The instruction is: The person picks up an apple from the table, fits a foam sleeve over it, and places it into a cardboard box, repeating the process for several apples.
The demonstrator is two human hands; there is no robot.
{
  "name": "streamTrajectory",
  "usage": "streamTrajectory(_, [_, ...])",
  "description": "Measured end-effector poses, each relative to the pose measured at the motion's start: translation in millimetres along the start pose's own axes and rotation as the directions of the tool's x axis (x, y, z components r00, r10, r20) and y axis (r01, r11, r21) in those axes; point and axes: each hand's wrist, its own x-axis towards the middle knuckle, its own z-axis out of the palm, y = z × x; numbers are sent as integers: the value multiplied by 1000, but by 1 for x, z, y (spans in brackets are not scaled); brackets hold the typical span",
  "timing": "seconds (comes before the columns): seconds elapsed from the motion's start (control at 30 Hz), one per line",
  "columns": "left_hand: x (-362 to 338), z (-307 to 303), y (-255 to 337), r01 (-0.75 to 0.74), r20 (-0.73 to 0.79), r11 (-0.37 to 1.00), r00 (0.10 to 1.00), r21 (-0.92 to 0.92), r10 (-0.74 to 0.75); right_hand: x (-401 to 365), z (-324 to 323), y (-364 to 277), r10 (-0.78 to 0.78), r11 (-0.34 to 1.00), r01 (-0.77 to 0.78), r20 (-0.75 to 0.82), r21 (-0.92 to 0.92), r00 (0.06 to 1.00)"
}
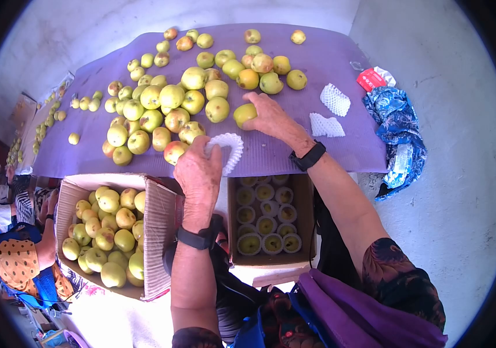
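Observation:
On the purple table cover, my right hand [274,119] is closed around a yellow-green apple [244,116], thumb and fingers on its right side. My left hand [198,168] pinches a white foam net sleeve [232,152] at the table's front edge, and the sleeve's curved rim stands out to the right of the fingers. A reddish apple [175,152] lies right beside the left fingers. Many loose green, yellow and blemished apples [172,97] spread out behind and to the left of my hands.
Two flattened foam sleeves [335,100] lie at the right of the purple cover [294,156]. Below are a carton of loose apples [158,238] and a carton of sleeved apples [309,243]. Blue patterned cloth [396,124] hangs at the right corner. Another person [18,255] sits at far left.

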Motion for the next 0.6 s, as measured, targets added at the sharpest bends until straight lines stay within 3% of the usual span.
streamTrajectory(0.07, [0,-2,2,-9,-4,999,1000,-31,9,-2,-3,-2,59,993,-47,106,-112,993])
streamTrajectory(0.3, [2,-3,3,-3,2,1000,1000,-10,3,-7,-15,-8,60,998,-57,119,-31,991])
streamTrajectory(0.37, [2,-1,0,13,-6,999,1000,31,-13,-9,-22,-14,123,980,-128,43,154,991])
streamTrajectory(0.4, [2,-1,0,21,-9,999,1000,31,-21,-8,-25,-14,119,980,-126,50,152,992])
streamTrajectory(0.47, [2,-1,1,-15,-48,1000,999,0,15,-4,-32,-14,124,871,-151,88,467,988])
streamTrajectory(0.53, [2,1,1,-46,-80,998,996,37,49,-4,-36,-20,-17,781,-21,55,624,998])
streamTrajectory(0.57, [2,1,1,-86,-67,996,994,31,88,-16,-46,-44,-58,586,-113,181,803,982])
streamTrajectory(0.6, [3,2,3,-88,-88,995,992,55,93,-18,-45,-51,-137,516,-86,182,852,974])
